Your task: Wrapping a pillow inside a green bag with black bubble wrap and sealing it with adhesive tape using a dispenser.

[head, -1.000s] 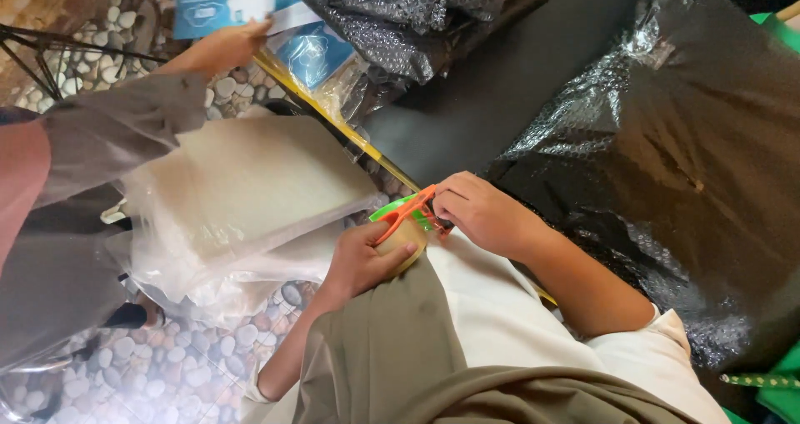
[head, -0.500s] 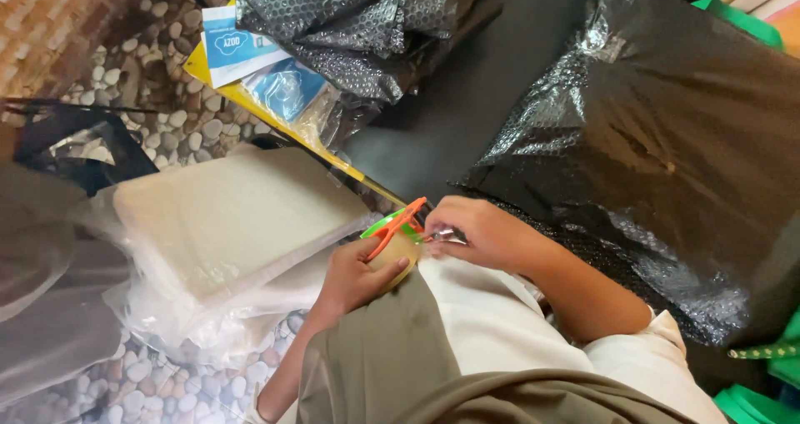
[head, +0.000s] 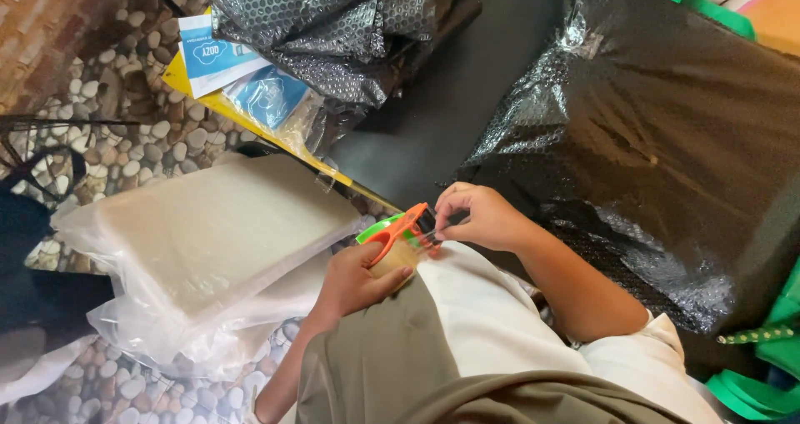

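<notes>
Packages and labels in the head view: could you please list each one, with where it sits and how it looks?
Large parcel: right, bulky, black bubble wrap.
Bubble-wrap bundle: top centre, black, crumpled.
Printed card: top left, white and blue.
Clear pouch: beneath the card, blue contents.
Flat slab: left, cream, in clear plastic.

Orange-and-green tape dispenser [head: 396, 232] in the left hand [head: 354, 278]; glossy black bubble wrap [head: 658, 149] beyond the right hand [head: 477, 215]; grey-brown pebble-patterned floor [head: 125, 124] left of both.
</notes>
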